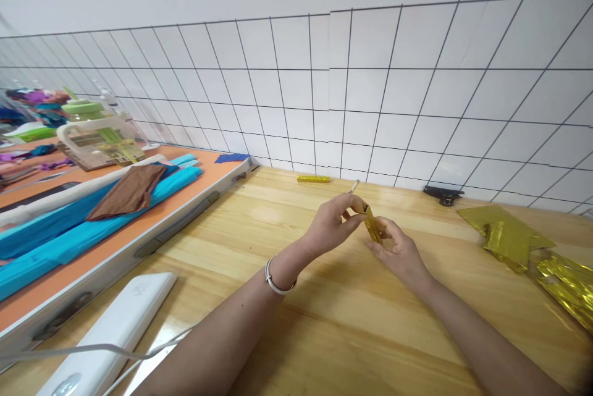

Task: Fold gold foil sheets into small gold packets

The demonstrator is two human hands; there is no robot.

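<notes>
Gold foil strip (372, 225) pinched between left hand (334, 223) and right hand (398, 252), both gripping it just above the wooden worktop (259, 241), mid-bench. Small, folded, shiny, tilted. Nearby: crumpled gold foil sheets (509, 235) to the right, yellow strip (314, 179) and black clip (443, 195) by the tiled wall, white power bank (115, 328) lower left. Nothing blocks the hands.

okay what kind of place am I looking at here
Probably a craft workbench. Both hands, left hand and right hand, pinch a small gold foil piece over a wooden table, with gold foil sheets and blue crepe paper nearby.
</notes>
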